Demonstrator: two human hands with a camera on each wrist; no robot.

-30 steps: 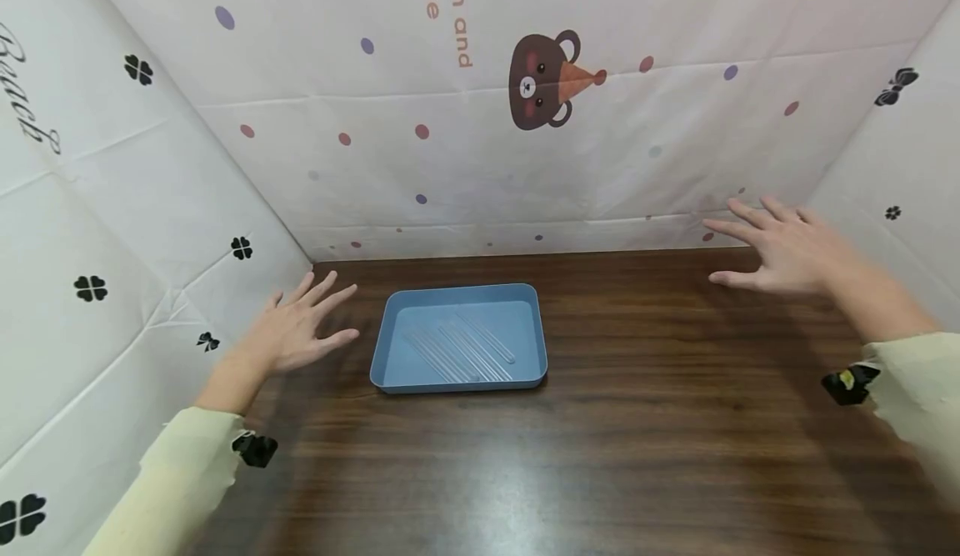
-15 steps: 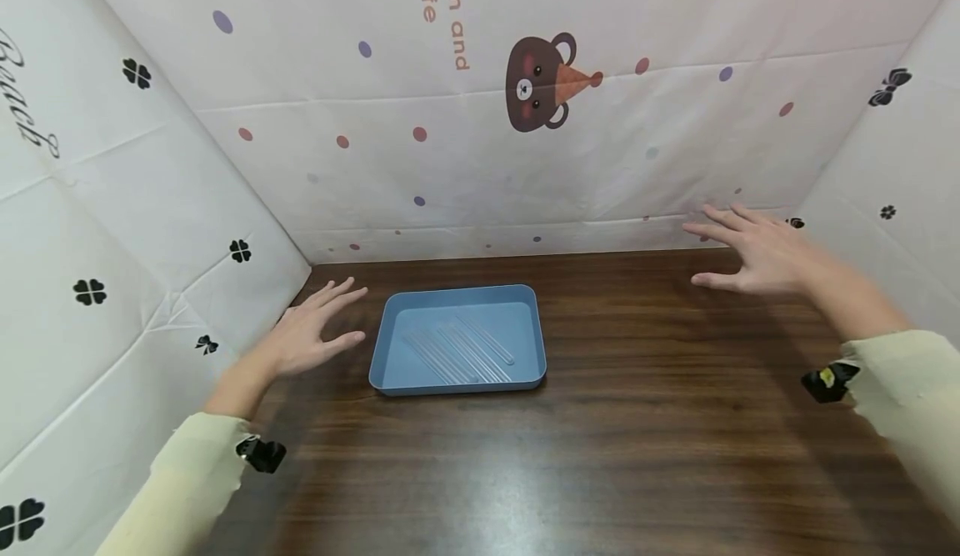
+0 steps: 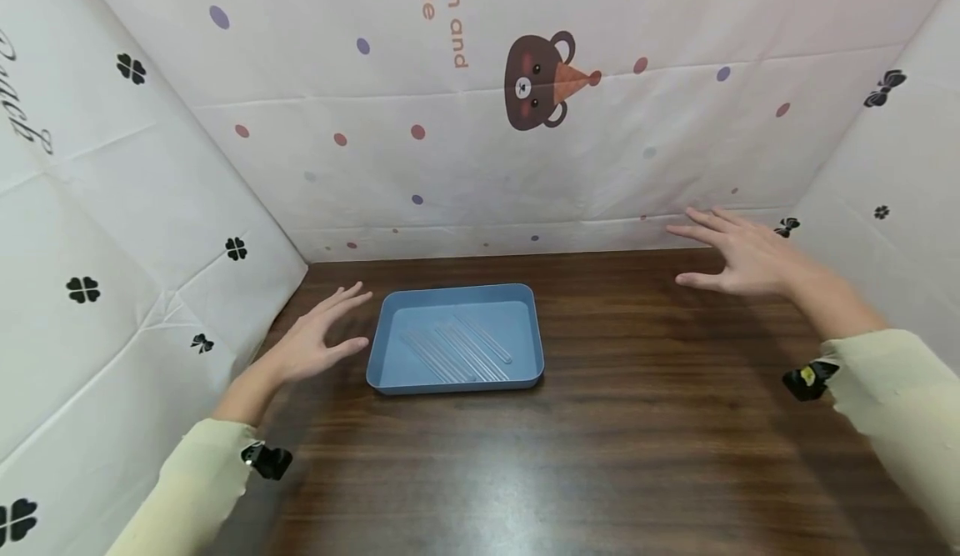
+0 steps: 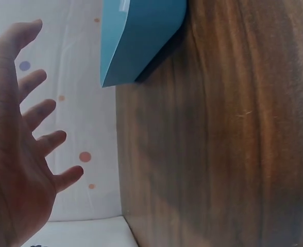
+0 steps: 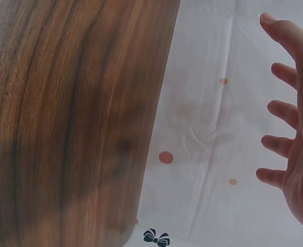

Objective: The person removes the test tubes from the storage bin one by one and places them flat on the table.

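A shallow blue tray (image 3: pixel 453 293) lies on the dark wooden table, left of centre in the head view. In it are several thin, clear rods (image 3: pixel 468 352), lying slantwise side by side. My left hand (image 3: pixel 307 345) hovers just left of the tray, fingers spread and holding nothing. The left wrist view shows that palm (image 4: pixel 17 154) beside the tray's corner (image 4: pixel 141 41). Over the table's back right part hangs my right hand (image 3: pixel 742 257), its fingers apart and nothing in them. In the right wrist view the right hand (image 5: pixel 296 128) is before the white sheet.
The brown wooden table (image 3: pixel 600 456) stretches to the front and right of the tray. White printed sheets stand along its back (image 3: pixel 450 164), left (image 3: pixel 112 206) and right (image 3: pixel 900 164) sides. Small black wrist cameras (image 3: pixel 267 461) sit at both sleeves.
Both hands have moved inward: the left one to the right, closer to the tray, and the right one to the left. The tray and rods stay in place.
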